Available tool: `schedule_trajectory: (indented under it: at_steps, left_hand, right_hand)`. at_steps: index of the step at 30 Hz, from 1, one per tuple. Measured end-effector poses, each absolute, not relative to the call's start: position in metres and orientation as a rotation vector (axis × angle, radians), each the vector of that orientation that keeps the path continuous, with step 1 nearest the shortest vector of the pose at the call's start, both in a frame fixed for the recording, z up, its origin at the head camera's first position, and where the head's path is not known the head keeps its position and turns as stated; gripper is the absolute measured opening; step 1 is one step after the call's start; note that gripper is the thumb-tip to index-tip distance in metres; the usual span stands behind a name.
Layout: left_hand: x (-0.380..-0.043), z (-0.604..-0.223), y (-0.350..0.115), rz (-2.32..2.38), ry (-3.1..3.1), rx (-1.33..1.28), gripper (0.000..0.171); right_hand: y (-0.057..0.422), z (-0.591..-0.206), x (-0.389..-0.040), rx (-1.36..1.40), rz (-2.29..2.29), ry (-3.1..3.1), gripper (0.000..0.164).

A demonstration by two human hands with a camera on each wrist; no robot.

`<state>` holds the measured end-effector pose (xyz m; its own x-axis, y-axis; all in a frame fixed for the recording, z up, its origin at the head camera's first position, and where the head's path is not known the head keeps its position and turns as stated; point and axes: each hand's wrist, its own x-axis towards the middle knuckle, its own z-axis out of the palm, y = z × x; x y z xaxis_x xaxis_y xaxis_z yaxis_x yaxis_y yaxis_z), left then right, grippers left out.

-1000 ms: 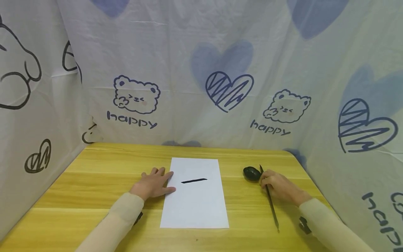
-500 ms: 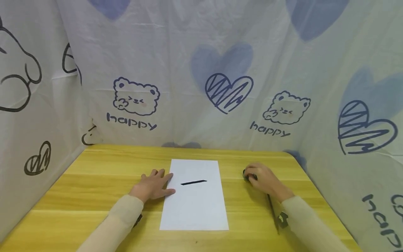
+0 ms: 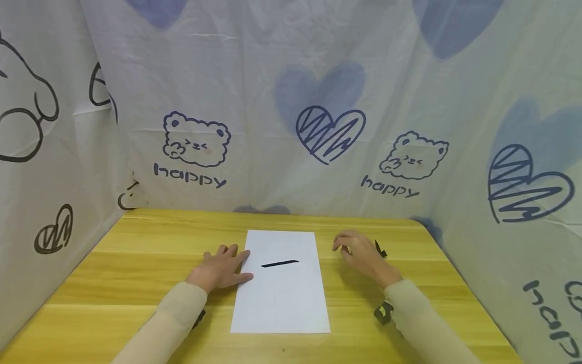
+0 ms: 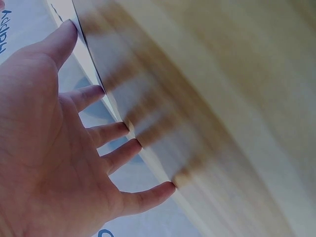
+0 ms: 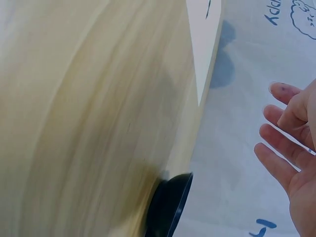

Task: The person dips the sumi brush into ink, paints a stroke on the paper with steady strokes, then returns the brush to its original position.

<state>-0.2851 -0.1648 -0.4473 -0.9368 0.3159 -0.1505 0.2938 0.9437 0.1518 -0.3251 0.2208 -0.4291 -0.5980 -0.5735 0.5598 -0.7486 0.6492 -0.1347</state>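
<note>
My left hand [image 3: 218, 270] lies with spread fingers at the left edge of a white sheet of paper [image 3: 282, 303], thumb and forefinger touching it. One short black stroke [image 3: 280, 264] crosses the sheet. In the left wrist view the fingertips of the left hand [image 4: 54, 143] meet the table. My right hand [image 3: 361, 255] hovers right of the paper, fingers loosely bent, nothing held. Below it in the right wrist view sits a small dark bowl [image 5: 168, 205]. A dark pointed tip [image 3: 378, 247], seemingly of the writing brush, shows beside the right hand; the rest is hidden.
The yellow wood-grain table [image 3: 113, 273] runs to a white printed curtain [image 3: 263, 167] at the back and both sides. Dark wrist mounts [image 3: 384, 312] sit under the sleeves.
My right hand has let go of the brush, passed over the dark bowl and moved left toward the paper. The left hand and paper have stayed in place.
</note>
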Motion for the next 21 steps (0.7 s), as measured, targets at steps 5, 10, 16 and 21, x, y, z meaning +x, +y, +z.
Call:
schedule_trajectory:
  at_steps: [5,10,16,21]
  left_hand:
    - [-0.286,-0.447,-0.165,0.192,2.927,0.465,0.077]
    - [-0.286,-0.444,-0.164,0.184,2.932,0.472,0.076]
    - [-0.287,-0.443,-0.165,0.184,2.929,0.478,0.077]
    - [-0.287,-0.441,-0.165,0.19,2.925,0.478,0.077]
  right_hand:
    - [0.212,-0.426,-0.327,1.024,0.507,-2.422,0.031]
    - [0.207,-0.425,-0.327,1.042,0.515,-2.415,0.031]
    - [0.204,-0.423,-0.326,1.043,0.527,-2.393,0.03]
    - [0.198,-0.421,-0.323,1.024,0.53,-2.395,0.029]
